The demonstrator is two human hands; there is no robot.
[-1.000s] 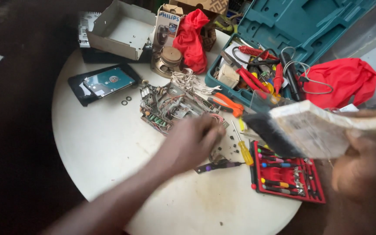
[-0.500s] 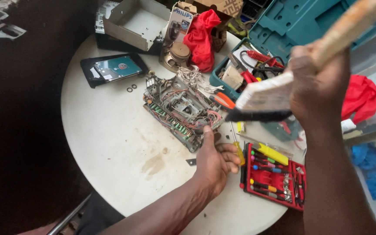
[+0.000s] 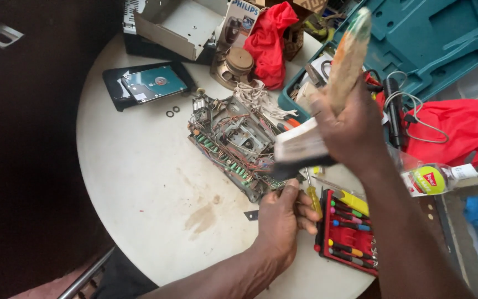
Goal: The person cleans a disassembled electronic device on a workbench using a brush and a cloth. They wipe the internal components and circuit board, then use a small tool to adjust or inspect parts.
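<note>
The circuit board (image 3: 233,145) is set in the middle of the desk (image 3: 134,182). The hard drive (image 3: 153,83) is placed to its left, the screwdriver set (image 3: 351,239) to its right.

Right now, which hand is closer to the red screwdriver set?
Left. The left hand rests right beside the red screwdriver set; the right hand is raised above it, gripping a brush.
</note>
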